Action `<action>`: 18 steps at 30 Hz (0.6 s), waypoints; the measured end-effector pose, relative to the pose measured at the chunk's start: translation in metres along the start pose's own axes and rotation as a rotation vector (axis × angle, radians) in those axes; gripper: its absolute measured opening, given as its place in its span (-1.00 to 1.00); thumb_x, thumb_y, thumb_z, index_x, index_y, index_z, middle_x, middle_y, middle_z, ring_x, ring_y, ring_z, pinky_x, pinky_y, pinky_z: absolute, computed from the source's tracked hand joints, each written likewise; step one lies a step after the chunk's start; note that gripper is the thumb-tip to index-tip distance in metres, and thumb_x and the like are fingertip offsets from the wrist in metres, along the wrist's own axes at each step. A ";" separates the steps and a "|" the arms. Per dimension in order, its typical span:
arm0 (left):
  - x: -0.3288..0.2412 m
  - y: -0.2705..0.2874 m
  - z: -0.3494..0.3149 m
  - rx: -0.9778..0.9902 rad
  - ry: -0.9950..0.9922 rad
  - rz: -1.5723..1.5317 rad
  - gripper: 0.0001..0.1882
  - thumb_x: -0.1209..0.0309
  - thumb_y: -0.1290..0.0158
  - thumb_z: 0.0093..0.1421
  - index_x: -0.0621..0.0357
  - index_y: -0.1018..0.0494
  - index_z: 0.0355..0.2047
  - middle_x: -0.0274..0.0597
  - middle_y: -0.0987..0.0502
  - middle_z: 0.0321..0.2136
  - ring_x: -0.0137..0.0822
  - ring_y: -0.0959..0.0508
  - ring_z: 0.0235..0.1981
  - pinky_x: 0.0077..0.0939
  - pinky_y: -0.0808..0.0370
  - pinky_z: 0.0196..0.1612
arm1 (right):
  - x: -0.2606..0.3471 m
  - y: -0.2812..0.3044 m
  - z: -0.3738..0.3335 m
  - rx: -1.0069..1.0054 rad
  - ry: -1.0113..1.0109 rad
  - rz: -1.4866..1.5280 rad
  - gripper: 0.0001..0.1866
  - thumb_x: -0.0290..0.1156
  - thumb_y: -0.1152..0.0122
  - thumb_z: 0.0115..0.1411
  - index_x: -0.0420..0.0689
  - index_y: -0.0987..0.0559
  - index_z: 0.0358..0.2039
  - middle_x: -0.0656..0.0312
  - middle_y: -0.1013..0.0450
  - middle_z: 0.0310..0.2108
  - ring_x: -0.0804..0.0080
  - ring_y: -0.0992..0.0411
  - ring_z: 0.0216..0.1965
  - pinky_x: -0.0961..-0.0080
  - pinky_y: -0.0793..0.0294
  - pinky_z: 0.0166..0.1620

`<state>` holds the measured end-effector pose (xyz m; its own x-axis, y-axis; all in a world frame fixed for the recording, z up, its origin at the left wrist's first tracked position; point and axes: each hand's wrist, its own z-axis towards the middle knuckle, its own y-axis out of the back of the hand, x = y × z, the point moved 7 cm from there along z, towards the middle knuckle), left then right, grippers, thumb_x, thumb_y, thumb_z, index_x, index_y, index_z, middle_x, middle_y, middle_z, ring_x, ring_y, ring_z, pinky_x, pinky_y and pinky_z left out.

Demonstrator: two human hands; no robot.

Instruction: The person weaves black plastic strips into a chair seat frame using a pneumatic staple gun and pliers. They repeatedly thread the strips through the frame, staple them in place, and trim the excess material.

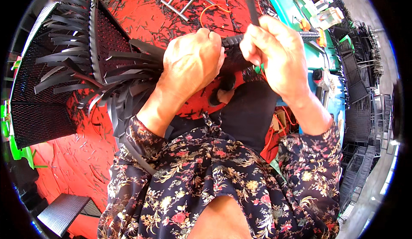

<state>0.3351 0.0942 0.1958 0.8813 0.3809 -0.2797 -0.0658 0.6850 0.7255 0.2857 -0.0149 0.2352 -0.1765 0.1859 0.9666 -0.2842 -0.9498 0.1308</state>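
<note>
A black woven chair frame [51,76] lies on its side at the left, with many loose black strips [124,67] hanging from its edge. My left hand [193,61] is closed around a woven black bar of the frame [234,41] at the centre. My right hand [274,52] pinches one black strip [253,12] that sticks up past the fingers, and a green-handled tool [259,69] shows under its palm. Both hands touch the same bar, side by side.
The red floor mat [77,162] is littered with cut black strip ends. A metal stool frame [184,1] stands at the top. A green table [296,12] with small tools runs along the upper right. Stacks of black woven frames [360,80] fill the right side.
</note>
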 end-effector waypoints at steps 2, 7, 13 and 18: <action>0.000 -0.001 0.000 0.025 0.008 0.000 -0.81 0.38 -0.14 0.00 0.15 -0.39 -0.42 -0.16 -0.48 -0.49 -0.09 -0.53 -0.47 -0.25 -0.48 -0.44 | 0.006 -0.003 0.020 0.042 -0.013 -0.213 -0.72 -0.31 -0.08 0.18 -0.21 -0.50 -0.58 0.27 -0.45 -0.65 0.60 -0.35 -0.64 0.61 -0.30 -0.52; 0.002 0.004 0.000 0.065 0.052 0.049 -0.80 0.35 -0.12 0.03 0.14 -0.44 -0.35 -0.16 -0.49 -0.46 -0.10 -0.54 -0.44 -0.24 -0.48 -0.42 | 0.011 -0.022 0.078 0.101 0.293 -0.721 -0.74 -0.36 -0.13 0.07 -0.27 -0.44 -0.64 -0.04 -0.38 -0.65 0.12 -0.41 -0.56 0.29 -0.35 -0.44; -0.003 0.006 0.006 0.084 0.073 0.075 -0.80 0.32 -0.12 0.04 0.13 -0.47 -0.33 -0.16 -0.48 -0.47 -0.10 -0.54 -0.43 -0.23 -0.48 -0.39 | -0.028 -0.049 0.107 0.307 0.756 -0.981 -0.77 -0.29 -0.14 0.04 -0.19 -0.52 -0.60 -0.04 -0.44 -0.57 0.00 -0.45 -0.46 0.24 -0.43 -0.37; 0.000 0.008 0.004 0.043 0.058 0.096 -0.80 0.38 -0.11 0.04 0.12 -0.48 -0.30 -0.13 -0.46 -0.50 -0.08 -0.53 -0.47 -0.26 -0.46 -0.42 | -0.072 -0.047 0.118 0.455 0.075 -0.932 -0.74 -0.22 -0.20 0.05 -0.17 -0.55 -0.56 0.16 -0.42 -0.64 0.44 -0.41 -0.54 0.36 -0.38 -0.35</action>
<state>0.3370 0.0972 0.2042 0.8434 0.4794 -0.2426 -0.1274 0.6170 0.7766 0.4233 -0.0136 0.1853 -0.1322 0.8953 0.4254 0.0414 -0.4238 0.9048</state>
